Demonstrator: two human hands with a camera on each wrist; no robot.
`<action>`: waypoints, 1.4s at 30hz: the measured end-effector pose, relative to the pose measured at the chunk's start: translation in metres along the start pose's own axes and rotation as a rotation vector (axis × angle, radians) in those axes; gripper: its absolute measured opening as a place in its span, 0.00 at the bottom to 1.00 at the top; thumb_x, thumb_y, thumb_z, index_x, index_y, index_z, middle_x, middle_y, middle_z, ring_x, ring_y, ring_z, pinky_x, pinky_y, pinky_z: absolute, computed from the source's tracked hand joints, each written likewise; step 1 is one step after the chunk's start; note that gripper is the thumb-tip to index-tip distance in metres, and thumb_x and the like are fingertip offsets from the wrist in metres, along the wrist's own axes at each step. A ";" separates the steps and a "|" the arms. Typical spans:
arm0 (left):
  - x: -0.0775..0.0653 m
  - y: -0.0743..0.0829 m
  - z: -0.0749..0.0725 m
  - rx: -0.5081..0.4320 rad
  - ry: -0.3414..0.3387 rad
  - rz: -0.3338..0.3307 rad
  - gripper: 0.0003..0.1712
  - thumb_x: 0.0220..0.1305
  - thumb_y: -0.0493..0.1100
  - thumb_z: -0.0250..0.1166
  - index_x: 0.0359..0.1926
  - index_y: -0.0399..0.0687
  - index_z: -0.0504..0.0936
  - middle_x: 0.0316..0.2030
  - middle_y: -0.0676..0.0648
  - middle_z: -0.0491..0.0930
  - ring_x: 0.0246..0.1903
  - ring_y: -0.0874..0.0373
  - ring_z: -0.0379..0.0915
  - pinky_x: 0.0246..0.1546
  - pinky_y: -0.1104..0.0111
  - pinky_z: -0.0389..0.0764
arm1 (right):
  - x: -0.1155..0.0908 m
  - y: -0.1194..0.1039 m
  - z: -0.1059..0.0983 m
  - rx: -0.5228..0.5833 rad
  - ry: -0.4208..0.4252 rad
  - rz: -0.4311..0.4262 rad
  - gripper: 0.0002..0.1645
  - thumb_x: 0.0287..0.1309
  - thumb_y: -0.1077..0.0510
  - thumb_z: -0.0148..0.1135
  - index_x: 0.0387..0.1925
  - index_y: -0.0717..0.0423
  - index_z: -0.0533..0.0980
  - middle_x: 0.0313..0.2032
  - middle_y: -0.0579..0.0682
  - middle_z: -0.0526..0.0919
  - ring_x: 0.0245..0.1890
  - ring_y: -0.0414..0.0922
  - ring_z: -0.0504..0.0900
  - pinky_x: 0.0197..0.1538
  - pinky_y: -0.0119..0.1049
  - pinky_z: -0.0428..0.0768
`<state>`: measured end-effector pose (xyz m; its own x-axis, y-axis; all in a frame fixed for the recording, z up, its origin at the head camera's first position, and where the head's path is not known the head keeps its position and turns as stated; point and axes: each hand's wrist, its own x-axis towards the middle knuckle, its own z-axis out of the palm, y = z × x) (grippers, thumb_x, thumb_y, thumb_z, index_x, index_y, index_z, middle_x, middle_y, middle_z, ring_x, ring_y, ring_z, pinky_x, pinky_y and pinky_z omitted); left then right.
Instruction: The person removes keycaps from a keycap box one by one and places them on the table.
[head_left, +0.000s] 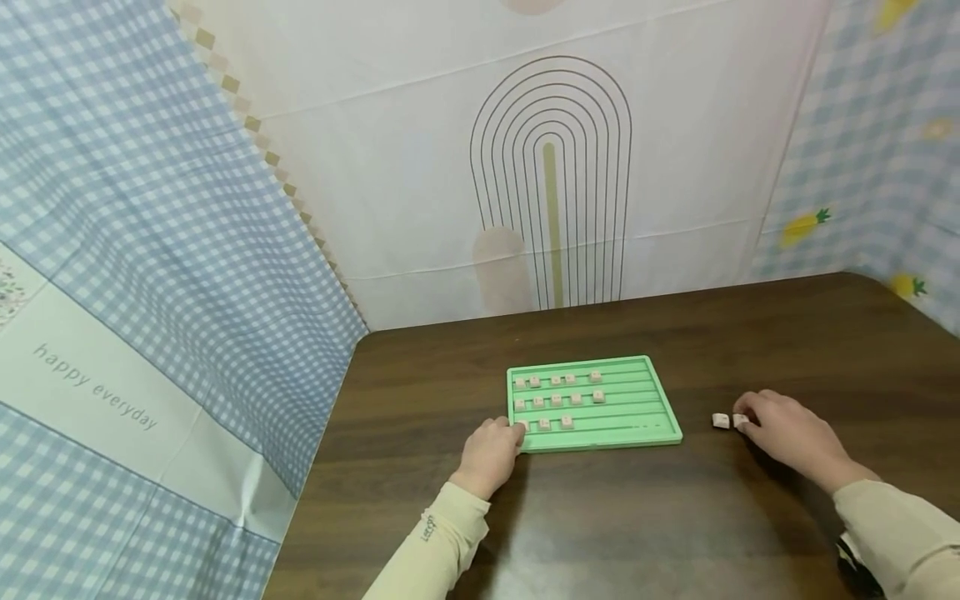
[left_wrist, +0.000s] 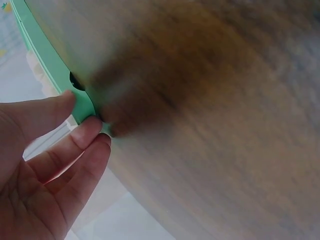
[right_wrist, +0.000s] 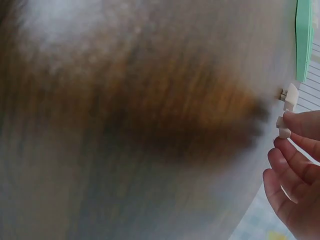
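A light green tray (head_left: 622, 414) with ridged rows lies on the table, and several small white keycaps (head_left: 556, 400) stand in its rows toward the left. My left hand (head_left: 489, 458) pinches the tray's near left corner, thumb on the outer side wall (left_wrist: 52, 65) and fingertips by the corner. To the right of the tray, my right hand (head_left: 795, 437) pinches a white keycap (right_wrist: 284, 132) between thumb and fingers, low over the table. Close beside it sits another white keycap (right_wrist: 291, 97), apart from the tray.
The dark wooden table (head_left: 630, 508) has a rounded far right corner. Behind it hangs a pale cloth (head_left: 405, 200) with an arch print. A blue checked cloth (head_left: 187, 250) drops along the left side, and another checked cloth (head_left: 870, 192) hangs at the right.
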<state>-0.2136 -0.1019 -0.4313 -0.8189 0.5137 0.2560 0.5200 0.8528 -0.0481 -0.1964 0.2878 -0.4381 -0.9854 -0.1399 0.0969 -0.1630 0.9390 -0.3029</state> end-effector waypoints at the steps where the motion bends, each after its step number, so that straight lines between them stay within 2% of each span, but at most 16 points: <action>1: 0.000 0.000 0.000 -0.001 0.002 0.002 0.04 0.51 0.40 0.67 0.26 0.49 0.79 0.24 0.48 0.79 0.22 0.57 0.70 0.19 0.71 0.73 | 0.000 0.000 0.001 -0.003 0.002 0.001 0.10 0.53 0.59 0.60 0.36 0.60 0.77 0.32 0.58 0.79 0.28 0.49 0.75 0.26 0.47 0.75; 9: -0.001 -0.001 0.000 -0.012 0.025 0.002 0.06 0.53 0.39 0.65 0.23 0.49 0.77 0.22 0.48 0.77 0.20 0.58 0.66 0.17 0.73 0.69 | -0.001 0.002 0.004 0.002 0.018 -0.004 0.11 0.53 0.58 0.60 0.36 0.62 0.77 0.32 0.59 0.79 0.28 0.50 0.75 0.27 0.48 0.74; 14: -0.001 -0.001 0.001 -0.006 0.036 0.008 0.05 0.52 0.40 0.66 0.24 0.49 0.78 0.23 0.48 0.78 0.20 0.57 0.68 0.18 0.72 0.71 | -0.001 0.000 0.000 0.009 0.018 -0.005 0.18 0.53 0.56 0.60 0.42 0.65 0.75 0.38 0.65 0.79 0.35 0.59 0.77 0.31 0.54 0.76; 18: 0.000 -0.003 0.001 0.000 0.049 0.006 0.05 0.52 0.40 0.66 0.24 0.49 0.78 0.23 0.48 0.78 0.21 0.57 0.70 0.18 0.71 0.73 | 0.006 -0.011 -0.010 0.020 0.047 -0.033 0.21 0.53 0.57 0.60 0.47 0.66 0.74 0.44 0.69 0.77 0.40 0.63 0.76 0.33 0.56 0.76; 22: 0.000 -0.004 0.001 0.000 0.044 -0.003 0.05 0.51 0.40 0.67 0.24 0.49 0.78 0.23 0.49 0.78 0.21 0.57 0.70 0.17 0.72 0.72 | 0.021 -0.036 -0.013 0.015 0.100 -0.115 0.18 0.51 0.60 0.61 0.45 0.63 0.75 0.43 0.66 0.79 0.40 0.60 0.77 0.34 0.55 0.77; 26: -0.002 -0.003 0.002 -0.002 0.031 -0.005 0.05 0.51 0.40 0.68 0.25 0.50 0.78 0.23 0.49 0.78 0.21 0.58 0.69 0.17 0.73 0.71 | 0.039 -0.076 -0.001 0.018 0.125 -0.214 0.15 0.50 0.60 0.63 0.41 0.60 0.78 0.40 0.61 0.82 0.39 0.56 0.78 0.36 0.53 0.78; 30: -0.003 0.000 0.003 0.009 0.045 0.010 0.05 0.51 0.41 0.68 0.26 0.50 0.78 0.23 0.49 0.78 0.21 0.58 0.69 0.17 0.74 0.71 | 0.055 -0.119 0.022 0.070 0.076 -0.276 0.14 0.50 0.59 0.63 0.41 0.58 0.79 0.40 0.56 0.84 0.41 0.53 0.79 0.40 0.52 0.79; 34: -0.002 0.003 0.003 0.036 0.056 0.019 0.05 0.51 0.42 0.67 0.25 0.52 0.78 0.23 0.50 0.77 0.21 0.58 0.69 0.17 0.73 0.71 | 0.066 -0.150 0.042 0.149 -0.002 -0.297 0.13 0.51 0.59 0.63 0.41 0.57 0.79 0.40 0.54 0.84 0.41 0.50 0.79 0.42 0.50 0.79; 37: -0.001 0.002 0.003 0.050 0.054 0.022 0.05 0.52 0.42 0.67 0.25 0.52 0.78 0.22 0.51 0.78 0.21 0.58 0.69 0.17 0.73 0.71 | 0.071 -0.165 0.052 0.160 -0.039 -0.294 0.14 0.50 0.59 0.63 0.41 0.58 0.79 0.40 0.54 0.83 0.40 0.49 0.79 0.43 0.49 0.79; 42: -0.002 -0.003 0.004 0.053 0.042 0.020 0.06 0.50 0.41 0.68 0.25 0.52 0.77 0.22 0.50 0.77 0.21 0.57 0.69 0.17 0.72 0.71 | 0.074 -0.177 0.063 0.117 -0.020 -0.294 0.10 0.50 0.60 0.62 0.36 0.57 0.79 0.37 0.53 0.83 0.35 0.47 0.79 0.38 0.46 0.79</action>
<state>-0.2148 -0.1046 -0.4358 -0.7967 0.5276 0.2950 0.5218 0.8466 -0.1049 -0.2436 0.0915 -0.4374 -0.8956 -0.4074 0.1786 -0.4448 0.8148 -0.3719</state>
